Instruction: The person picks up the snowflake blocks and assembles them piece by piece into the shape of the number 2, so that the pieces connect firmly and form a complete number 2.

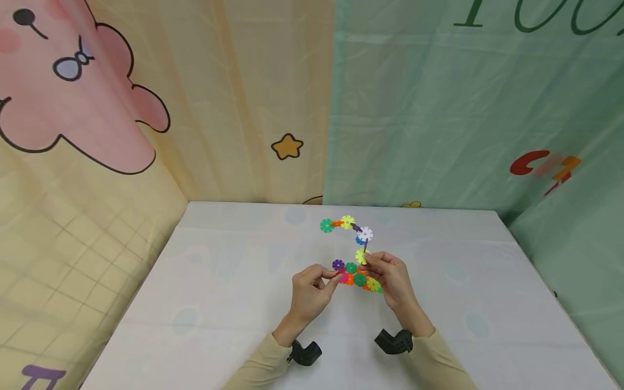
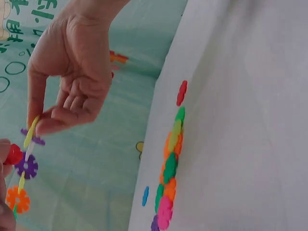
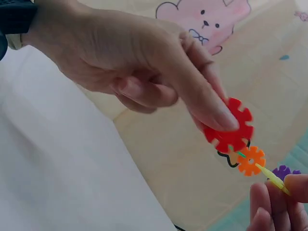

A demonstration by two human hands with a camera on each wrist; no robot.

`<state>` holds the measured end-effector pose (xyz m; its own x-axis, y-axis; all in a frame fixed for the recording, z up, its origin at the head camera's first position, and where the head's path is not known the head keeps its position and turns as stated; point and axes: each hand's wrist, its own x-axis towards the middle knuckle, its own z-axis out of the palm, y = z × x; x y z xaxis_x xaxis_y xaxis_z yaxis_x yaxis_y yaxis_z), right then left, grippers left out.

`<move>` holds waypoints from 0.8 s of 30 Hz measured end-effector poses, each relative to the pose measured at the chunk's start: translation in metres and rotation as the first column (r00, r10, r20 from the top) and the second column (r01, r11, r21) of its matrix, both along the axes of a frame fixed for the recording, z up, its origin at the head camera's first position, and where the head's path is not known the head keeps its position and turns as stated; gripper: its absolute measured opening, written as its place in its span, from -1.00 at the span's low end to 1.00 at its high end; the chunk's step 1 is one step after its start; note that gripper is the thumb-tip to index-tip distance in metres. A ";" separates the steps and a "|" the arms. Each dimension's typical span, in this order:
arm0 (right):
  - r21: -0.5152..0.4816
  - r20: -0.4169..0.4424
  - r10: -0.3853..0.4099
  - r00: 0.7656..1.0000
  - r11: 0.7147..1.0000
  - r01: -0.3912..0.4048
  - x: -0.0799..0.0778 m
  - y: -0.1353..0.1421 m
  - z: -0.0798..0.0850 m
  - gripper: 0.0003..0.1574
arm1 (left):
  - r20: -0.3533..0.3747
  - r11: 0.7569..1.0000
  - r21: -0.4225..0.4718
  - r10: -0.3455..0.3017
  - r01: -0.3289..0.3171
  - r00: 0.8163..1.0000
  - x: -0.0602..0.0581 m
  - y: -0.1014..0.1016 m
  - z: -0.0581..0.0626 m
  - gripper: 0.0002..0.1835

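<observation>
My left hand (image 1: 312,290) pinches a red notched disc (image 3: 236,125) between thumb and fingers. In my right hand (image 1: 396,281) the fingertips pinch a yellow notched disc (image 2: 31,132). That disc is the near end of a chain of slotted-together discs, held up off the table. Beyond it in the chain come a purple disc, a white disc (image 1: 365,234), another purple one, a yellow disc (image 1: 347,221), an orange disc (image 3: 251,161) and a green disc (image 1: 326,225) at the far end. The red disc is apart from the pinched yellow one.
Loose coloured discs lie in a small heap on the white table (image 1: 219,303), below and between the hands, among them a green disc (image 1: 359,279) and a pink disc (image 2: 164,211). A blue disc (image 2: 145,196) lies slightly apart. Printed curtains (image 1: 414,108) stand behind the table.
</observation>
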<state>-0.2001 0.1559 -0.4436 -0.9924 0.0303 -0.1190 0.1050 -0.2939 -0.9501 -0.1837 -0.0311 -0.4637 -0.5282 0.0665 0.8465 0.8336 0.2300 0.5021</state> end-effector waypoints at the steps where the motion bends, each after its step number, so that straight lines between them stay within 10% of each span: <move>1: 0.001 0.008 0.001 1.000 1.000 -0.001 0.000 -0.002 0.000 -0.81 | -0.007 1.000 -0.004 0.006 -0.006 1.000 -0.001 0.004 -0.003 -0.73; 15: -0.068 -0.010 -0.040 0.999 0.997 0.039 0.004 -0.018 -0.003 -0.77 | 0.048 0.995 -0.026 0.102 -0.101 0.994 -0.008 0.022 -0.019 -0.82; 24: 0.068 -0.029 0.045 0.999 0.997 -0.043 0.003 -0.015 0.001 -0.80 | 0.016 0.991 -0.011 0.133 -0.133 0.991 -0.006 0.024 -0.025 -0.80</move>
